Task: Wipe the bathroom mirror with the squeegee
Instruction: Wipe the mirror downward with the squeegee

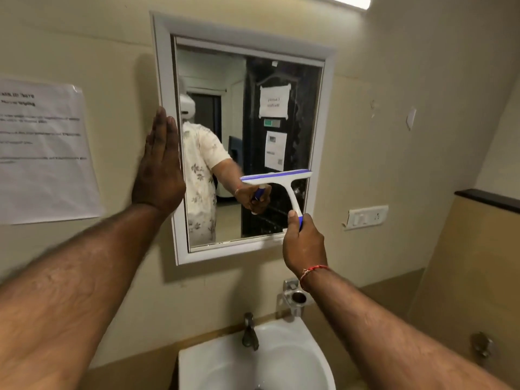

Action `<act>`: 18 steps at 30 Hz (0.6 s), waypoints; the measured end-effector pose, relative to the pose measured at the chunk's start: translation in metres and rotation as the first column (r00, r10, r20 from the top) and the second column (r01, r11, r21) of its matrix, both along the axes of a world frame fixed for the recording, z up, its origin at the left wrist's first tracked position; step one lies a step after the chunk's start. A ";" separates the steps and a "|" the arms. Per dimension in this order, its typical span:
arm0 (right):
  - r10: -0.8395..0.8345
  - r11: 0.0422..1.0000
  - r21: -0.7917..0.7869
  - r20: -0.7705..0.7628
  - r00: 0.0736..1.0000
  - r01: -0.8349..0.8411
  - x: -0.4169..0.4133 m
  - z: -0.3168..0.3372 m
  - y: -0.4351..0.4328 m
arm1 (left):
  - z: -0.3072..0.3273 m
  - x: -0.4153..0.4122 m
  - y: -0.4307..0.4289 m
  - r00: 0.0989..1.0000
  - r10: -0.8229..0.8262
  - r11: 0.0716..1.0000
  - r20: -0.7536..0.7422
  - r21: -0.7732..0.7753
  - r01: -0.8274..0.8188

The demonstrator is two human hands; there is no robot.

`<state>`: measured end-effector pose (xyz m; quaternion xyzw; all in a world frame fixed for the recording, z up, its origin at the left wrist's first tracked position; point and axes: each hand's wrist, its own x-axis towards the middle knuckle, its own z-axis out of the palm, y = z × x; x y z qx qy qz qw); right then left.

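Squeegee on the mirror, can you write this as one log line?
right hand: gripping squeegee handle | blade: lower right of mirror | left hand: flat on mirror's left frame edge

Sink (304, 370), tap (250, 333), wall notice (42, 150)

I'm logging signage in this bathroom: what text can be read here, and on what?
Reflected taped paper in the mirror: mirrored, seemingly "Laundry Machine", uncertain.
Reflected lower sheet: too small.
Wall notice left of the mirror: print blurred, unreadable.
Squeegee, switch plate: no text visible.
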<state>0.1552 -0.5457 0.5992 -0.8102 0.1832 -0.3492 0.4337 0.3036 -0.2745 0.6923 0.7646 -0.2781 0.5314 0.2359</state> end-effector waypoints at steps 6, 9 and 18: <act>0.005 0.999 0.032 -0.058 0.998 -0.003 -0.002 -0.059 0.003 | -0.057 -0.003 0.000 0.999 0.001 1.000 -0.049 0.014 0.000; -0.004 0.999 0.048 -0.083 0.997 0.008 -0.004 -0.086 0.004 | -0.079 -0.003 0.001 0.997 -0.025 1.000 -0.069 0.009 0.025; -0.045 0.999 0.025 -0.083 0.996 0.047 0.001 -0.114 0.005 | -0.117 -0.008 0.003 0.990 -0.067 0.998 -0.124 -0.007 0.067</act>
